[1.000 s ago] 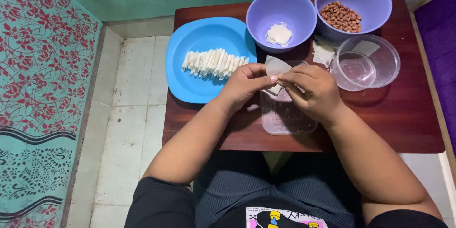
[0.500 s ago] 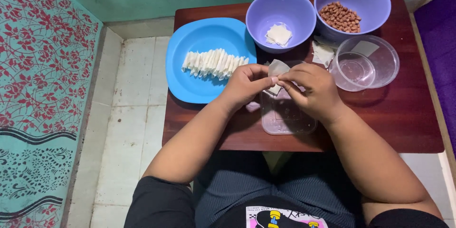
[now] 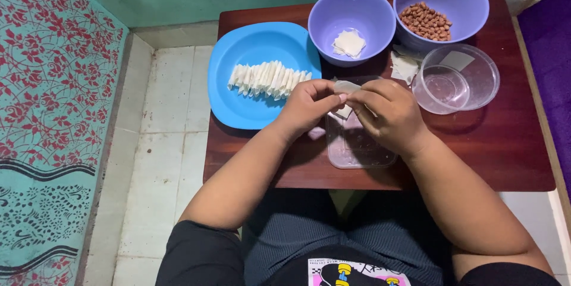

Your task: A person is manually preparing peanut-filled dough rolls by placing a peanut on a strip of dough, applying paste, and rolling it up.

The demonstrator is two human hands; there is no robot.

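Centrally, near the table's (image 3: 511, 161) front edge, the left hand (image 3: 306, 107) and right hand (image 3: 389, 113) both pinch a thin white wrapper (image 3: 345, 88) above a clear tray (image 3: 357, 146). Pinching too hard could tear it. Farther back, folded pieces (image 3: 267, 79) line the blue plate (image 3: 238, 107) at the table's left edge.

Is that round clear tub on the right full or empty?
Empty, as far as I can see: the round clear tub stands upright and open beside the bowl of peanuts, and the dark table shows through it.

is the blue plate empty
No, a row of white folded wrappers lies on the blue plate.
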